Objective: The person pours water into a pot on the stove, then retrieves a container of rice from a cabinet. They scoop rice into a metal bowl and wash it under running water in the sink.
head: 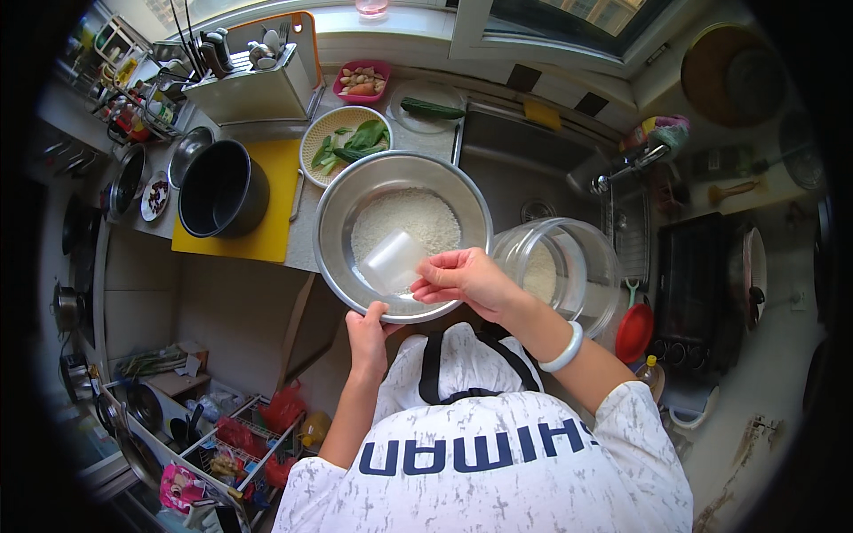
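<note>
My left hand (pixel 368 338) grips the near rim of a steel bowl (pixel 471 200), with its thumb over the edge. White rice (pixel 406 216) covers the bowl's bottom. Over the bowl, my right hand (pixel 460 280) pinches a translucent plastic cup (pixel 394 262) between thumb and fingers. The cup lies tilted on its side above the rice; whether it touches the grains I cannot tell. Just right of the bowl, a clear plastic container (pixel 590 266) leans on its side with more rice (pixel 540 273) inside; my right forearm crosses in front of part of it.
Beyond the bowl stand a basket of leafy greens (pixel 318 143), a pink tub of garlic (pixel 363 81) and a cucumber (pixel 432 108) on a plate. A black inner pot (pixel 226 193) rests on a yellow cutting board (pixel 276 220) at left. The steel sink (pixel 513 146) lies back right.
</note>
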`<state>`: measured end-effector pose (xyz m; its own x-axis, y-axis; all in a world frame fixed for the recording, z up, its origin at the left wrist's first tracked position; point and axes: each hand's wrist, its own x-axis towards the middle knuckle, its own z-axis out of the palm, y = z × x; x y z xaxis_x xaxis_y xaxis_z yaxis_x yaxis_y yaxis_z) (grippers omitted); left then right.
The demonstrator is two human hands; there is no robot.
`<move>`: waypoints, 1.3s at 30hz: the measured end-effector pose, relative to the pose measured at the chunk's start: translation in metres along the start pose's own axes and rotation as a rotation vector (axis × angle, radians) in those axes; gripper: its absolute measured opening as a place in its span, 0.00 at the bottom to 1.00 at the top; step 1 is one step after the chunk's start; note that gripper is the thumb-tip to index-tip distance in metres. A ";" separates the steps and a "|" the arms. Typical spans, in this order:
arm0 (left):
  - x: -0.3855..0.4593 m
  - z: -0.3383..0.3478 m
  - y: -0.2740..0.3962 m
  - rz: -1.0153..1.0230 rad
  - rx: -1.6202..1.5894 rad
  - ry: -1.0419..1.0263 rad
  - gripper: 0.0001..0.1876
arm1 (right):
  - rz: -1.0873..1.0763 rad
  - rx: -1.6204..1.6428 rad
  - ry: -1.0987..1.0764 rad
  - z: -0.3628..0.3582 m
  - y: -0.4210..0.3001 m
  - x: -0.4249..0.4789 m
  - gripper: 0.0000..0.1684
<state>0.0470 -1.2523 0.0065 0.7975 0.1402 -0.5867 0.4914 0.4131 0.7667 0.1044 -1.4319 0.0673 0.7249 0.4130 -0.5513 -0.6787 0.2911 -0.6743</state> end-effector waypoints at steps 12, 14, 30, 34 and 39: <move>0.014 0.001 -0.009 -0.001 0.029 0.006 0.09 | -0.296 -0.960 0.643 -0.036 -0.098 -0.158 0.02; 0.015 0.002 -0.010 -0.001 0.030 0.017 0.08 | -0.131 -1.155 0.562 -0.058 -0.096 -0.150 0.04; 0.008 -0.015 -0.014 0.003 0.012 0.106 0.11 | 0.261 -1.767 0.498 -0.281 0.110 0.077 0.12; 0.007 -0.026 -0.018 0.011 -0.011 0.127 0.11 | -0.068 -1.911 0.498 -0.244 0.084 0.062 0.09; 0.009 -0.028 -0.022 0.012 -0.011 0.136 0.10 | -0.315 -1.661 0.534 -0.208 0.057 0.040 0.06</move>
<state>0.0341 -1.2347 -0.0228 0.7482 0.2661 -0.6078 0.4775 0.4202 0.7717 0.1191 -1.5778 -0.0953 0.9778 0.1208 -0.1711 0.0588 -0.9423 -0.3295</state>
